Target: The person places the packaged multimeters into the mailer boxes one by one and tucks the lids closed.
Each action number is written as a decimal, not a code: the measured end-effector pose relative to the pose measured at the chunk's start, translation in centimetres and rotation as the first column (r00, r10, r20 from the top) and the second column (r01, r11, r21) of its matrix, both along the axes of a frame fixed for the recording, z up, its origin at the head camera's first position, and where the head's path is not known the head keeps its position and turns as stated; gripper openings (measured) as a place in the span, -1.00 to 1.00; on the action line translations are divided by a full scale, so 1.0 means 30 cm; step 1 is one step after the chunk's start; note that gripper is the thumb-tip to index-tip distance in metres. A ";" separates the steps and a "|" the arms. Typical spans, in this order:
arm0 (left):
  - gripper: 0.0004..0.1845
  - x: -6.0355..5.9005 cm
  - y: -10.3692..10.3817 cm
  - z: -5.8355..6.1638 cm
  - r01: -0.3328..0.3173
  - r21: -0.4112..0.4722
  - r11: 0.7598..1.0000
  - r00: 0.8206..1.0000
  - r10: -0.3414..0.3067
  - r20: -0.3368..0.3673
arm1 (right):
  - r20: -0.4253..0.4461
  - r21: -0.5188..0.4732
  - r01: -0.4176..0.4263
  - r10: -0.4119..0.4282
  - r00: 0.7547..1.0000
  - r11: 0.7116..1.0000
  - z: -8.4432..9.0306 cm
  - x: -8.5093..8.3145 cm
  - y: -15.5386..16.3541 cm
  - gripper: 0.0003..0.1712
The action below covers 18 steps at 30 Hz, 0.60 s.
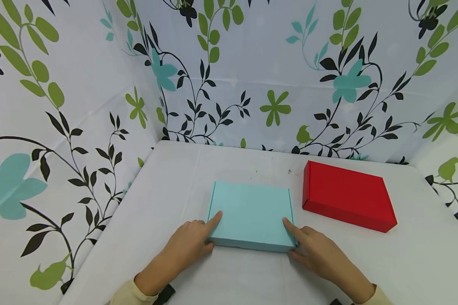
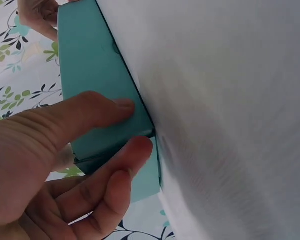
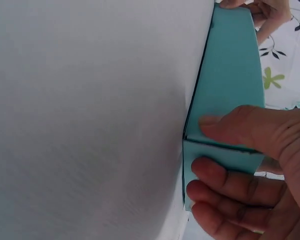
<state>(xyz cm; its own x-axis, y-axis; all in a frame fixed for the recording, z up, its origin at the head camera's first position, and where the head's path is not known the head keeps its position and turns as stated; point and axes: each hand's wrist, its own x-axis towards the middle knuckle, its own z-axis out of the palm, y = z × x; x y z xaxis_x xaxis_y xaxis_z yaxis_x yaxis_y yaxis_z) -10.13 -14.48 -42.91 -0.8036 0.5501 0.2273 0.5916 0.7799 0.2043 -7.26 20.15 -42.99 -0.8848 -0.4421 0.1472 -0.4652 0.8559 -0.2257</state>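
Observation:
A flat, closed light-blue cardboard box (image 1: 252,214) lies on the white table, its long front side facing me. My left hand (image 1: 188,245) grips its near left corner, index finger extended over the lid. In the left wrist view the left thumb (image 2: 110,111) presses the front side of the box while other fingers curl at its short side. At the near right corner my right hand (image 1: 320,254) holds the box the same way, index fingertip on top. The right wrist view shows the right thumb (image 3: 230,127) on the front side and several fingers against the short end.
A closed red box (image 1: 347,197) lies at a slant to the right of the light-blue one, a narrow gap between them. The white table (image 1: 168,190) reaches back to a wall hung with leaf-patterned cloth (image 1: 229,76). The same cloth hangs on the left side.

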 end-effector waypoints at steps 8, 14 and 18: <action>-0.19 -0.090 0.016 0.001 -0.050 -0.035 0.998 0.998 0.051 0.022 | -0.062 -0.001 0.095 -0.095 0.994 0.995 -0.018 -0.079 -0.011 0.06; -0.20 -0.155 0.025 -0.002 -0.061 -0.028 0.998 0.998 0.061 0.015 | -0.095 -0.005 0.078 -0.078 0.992 0.997 -0.025 -0.127 -0.020 0.08; -0.19 -0.182 0.033 -0.001 -0.080 -0.046 0.996 0.997 0.081 0.019 | -0.087 -0.006 0.084 -0.084 0.993 0.996 -0.026 -0.151 -0.025 0.09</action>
